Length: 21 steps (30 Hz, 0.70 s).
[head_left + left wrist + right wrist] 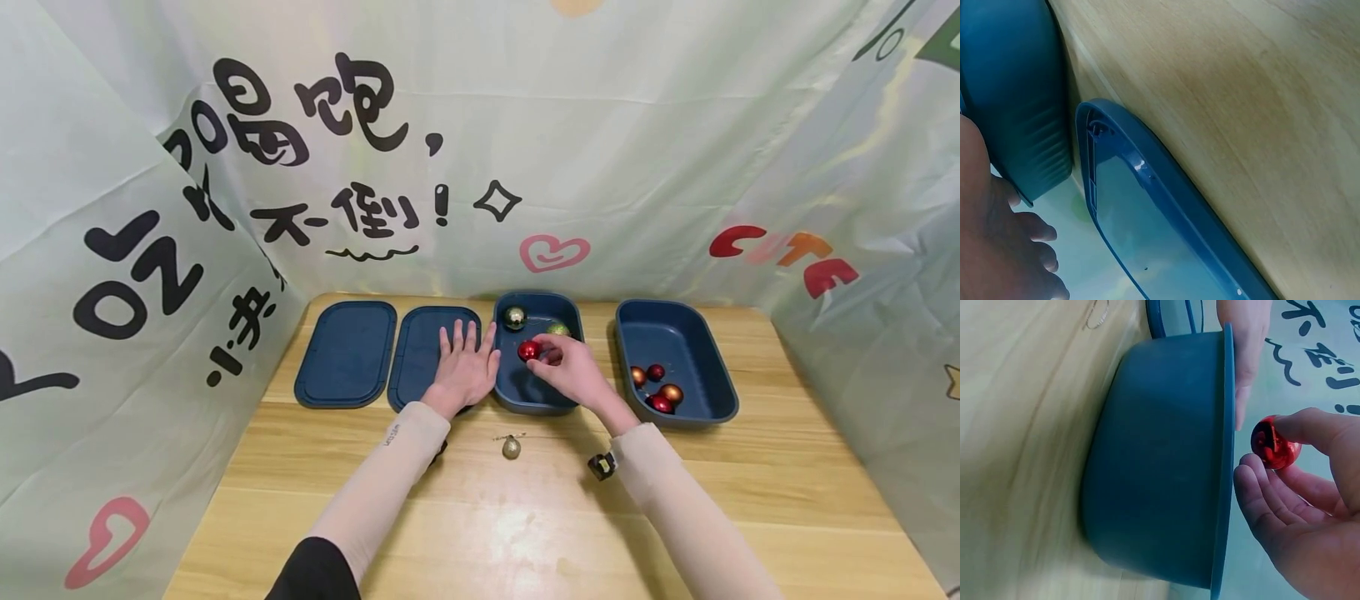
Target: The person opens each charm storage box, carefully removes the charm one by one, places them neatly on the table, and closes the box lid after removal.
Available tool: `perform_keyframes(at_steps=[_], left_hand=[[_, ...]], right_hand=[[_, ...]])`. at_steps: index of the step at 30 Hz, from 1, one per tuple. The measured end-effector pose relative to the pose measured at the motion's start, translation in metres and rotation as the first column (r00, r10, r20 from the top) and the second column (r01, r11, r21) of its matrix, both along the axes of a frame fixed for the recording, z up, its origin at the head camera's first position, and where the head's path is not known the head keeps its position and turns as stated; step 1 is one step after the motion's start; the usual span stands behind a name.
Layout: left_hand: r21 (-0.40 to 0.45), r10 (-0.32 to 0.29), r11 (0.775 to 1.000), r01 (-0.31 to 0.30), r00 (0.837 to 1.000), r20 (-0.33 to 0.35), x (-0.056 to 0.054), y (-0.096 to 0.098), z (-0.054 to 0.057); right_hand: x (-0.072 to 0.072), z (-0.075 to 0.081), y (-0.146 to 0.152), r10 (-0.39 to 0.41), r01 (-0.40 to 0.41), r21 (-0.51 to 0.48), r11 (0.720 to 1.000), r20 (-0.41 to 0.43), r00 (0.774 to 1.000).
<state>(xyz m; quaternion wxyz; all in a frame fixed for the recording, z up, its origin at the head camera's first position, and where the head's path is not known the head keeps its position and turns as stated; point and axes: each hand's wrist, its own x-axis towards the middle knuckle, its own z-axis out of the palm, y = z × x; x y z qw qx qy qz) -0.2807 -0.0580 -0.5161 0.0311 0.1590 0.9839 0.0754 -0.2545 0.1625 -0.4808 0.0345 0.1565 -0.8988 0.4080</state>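
Note:
My right hand (576,371) pinches a shiny red bauble (528,351) between thumb and fingers, over the middle blue box (534,405). The right wrist view shows this red bauble (1274,444) beyond the box rim (1225,456). A gold bauble (515,317) and a glittery yellow-green bauble (558,329) lie inside that box, toward its back. My left hand (465,371) is spread with straight fingers over the second blue lid (416,358), its thumb close to the box's left rim. Whether it touches the rim I cannot tell.
A second blue box (693,358) on the right holds several red and copper baubles (671,393). Another blue lid (347,354) lies far left. A small pale gold bauble (511,448) with a string sits on the wooden table (480,533), in front of the middle box. Printed cloth hangs behind.

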Motion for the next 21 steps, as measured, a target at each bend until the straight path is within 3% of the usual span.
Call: perform_keyframes(at_steps=[13, 21], left_hand=[[-0.035, -0.013, 0.999, 0.013, 1.000, 0.004, -0.002, -0.004, 0.001], [-0.010, -0.027, 1.000, 0.027, 0.999, 0.018, -0.002, -0.007, 0.003]], right_hand=[[0.032, 0.004, 0.009, 0.013, -0.013, -0.003, 1.000, 0.046, 0.999], [0.052, 0.000, 0.012, 0.047, -0.045, -0.046, 0.998, 0.057, 0.997]])
